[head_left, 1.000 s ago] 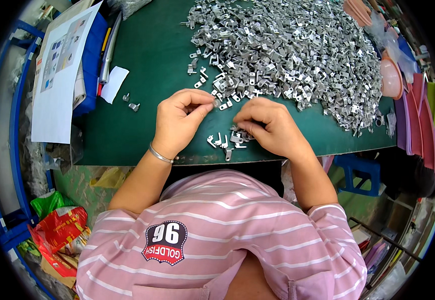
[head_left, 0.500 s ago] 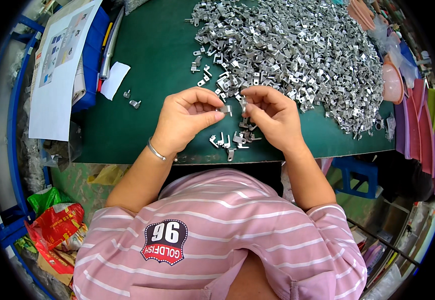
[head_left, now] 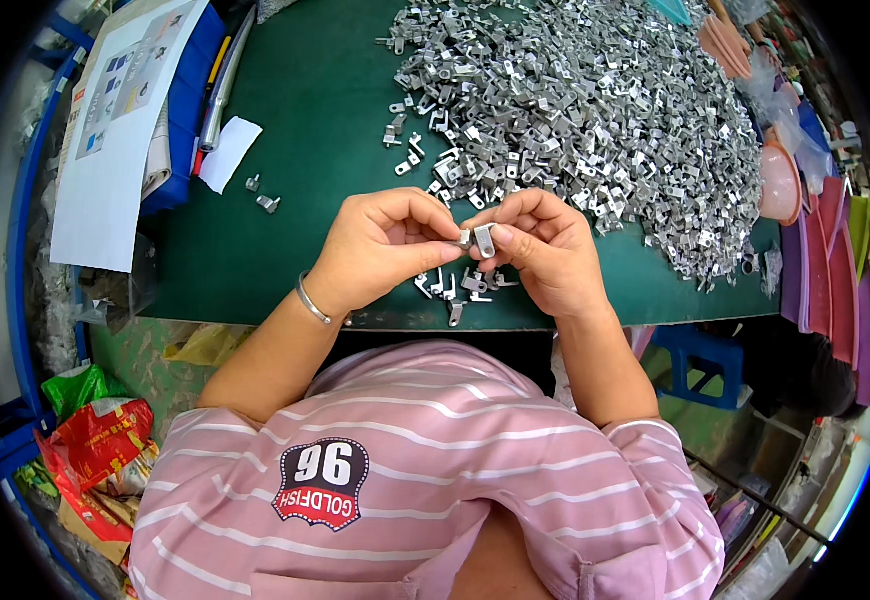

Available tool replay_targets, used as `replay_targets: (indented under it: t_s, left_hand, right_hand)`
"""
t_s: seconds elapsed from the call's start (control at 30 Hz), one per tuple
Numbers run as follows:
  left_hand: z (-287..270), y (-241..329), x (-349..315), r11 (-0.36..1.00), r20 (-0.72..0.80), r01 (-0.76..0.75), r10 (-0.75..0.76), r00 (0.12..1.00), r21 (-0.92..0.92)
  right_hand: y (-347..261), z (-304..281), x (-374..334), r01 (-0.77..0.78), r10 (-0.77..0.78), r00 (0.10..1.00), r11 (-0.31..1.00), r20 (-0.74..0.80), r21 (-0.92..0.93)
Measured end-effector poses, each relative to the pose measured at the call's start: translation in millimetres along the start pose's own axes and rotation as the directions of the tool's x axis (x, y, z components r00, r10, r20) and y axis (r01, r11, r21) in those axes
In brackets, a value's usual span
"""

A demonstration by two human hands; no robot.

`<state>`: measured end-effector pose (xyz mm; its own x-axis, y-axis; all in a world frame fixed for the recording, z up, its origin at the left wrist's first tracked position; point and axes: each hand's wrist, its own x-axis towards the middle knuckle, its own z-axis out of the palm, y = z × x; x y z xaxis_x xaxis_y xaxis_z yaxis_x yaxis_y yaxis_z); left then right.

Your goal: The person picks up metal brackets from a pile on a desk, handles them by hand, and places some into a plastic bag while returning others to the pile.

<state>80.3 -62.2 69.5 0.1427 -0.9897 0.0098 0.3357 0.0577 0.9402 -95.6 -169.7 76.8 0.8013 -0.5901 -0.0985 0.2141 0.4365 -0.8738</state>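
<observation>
My left hand (head_left: 395, 242) pinches a small metal bracket (head_left: 466, 239) between thumb and forefinger. Right beside it, my right hand (head_left: 547, 250) grips another bent metal bracket (head_left: 485, 240) with a hole in it. The two pieces meet or nearly meet; whether they touch I cannot tell. Just below the hands, several loose metal brackets (head_left: 455, 312) lie near the table's front edge. Beyond my hands spreads a large heap of similar silvery brackets (head_left: 575, 120).
The green table (head_left: 305, 120) carries a blue bin (head_left: 183, 110) with a white printed sheet (head_left: 105, 190) at left. A torn paper scrap (head_left: 230, 155) and two stray brackets (head_left: 268, 204) lie nearby. A pink basket (head_left: 780, 180) stands at right, above a blue stool (head_left: 700, 365).
My hands have come together, bringing the two brackets side by side. The right hand's bracket has turned so its flat holed face shows.
</observation>
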Motion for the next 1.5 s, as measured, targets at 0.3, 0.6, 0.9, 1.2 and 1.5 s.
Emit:
replay_targets:
  t_s: [0.3, 0.6, 0.9, 1.2, 1.5]
  left_hand:
    - [-2, -1, -1, 0.998, -0.005, 0.0, 0.0, 1.0, 0.068]
    - [1, 0, -1, 0.745, 0.09, -0.112, 0.07, 0.993, 0.658]
    - [7, 13, 12, 0.544, 0.048, -0.172, 0.234, 0.971, 0.821]
    - [2, 6, 42, 0.453, -0.008, -0.147, 0.323, 0.946, 0.879]
    - [4, 9, 39, 0.591, 0.103, -0.404, 0.476, 0.873, 0.698]
  right_hand:
    - [1, -10, -9, 0.145, -0.141, 0.989, 0.986, 0.045, -0.08]
    - [-4, -22, -18, 0.285, -0.281, 0.941, 0.368, 0.186, -0.885]
    - [-13, -16, -13, 0.268, -0.406, 0.9, 0.233, 0.157, -0.935]
    - [-7, -8, 16, 0.138, -0.487, 0.863, -0.037, 0.139, -0.99]
    - [-9, 2, 13, 0.295, -0.409, 0.911, 0.543, 0.059, -0.787]
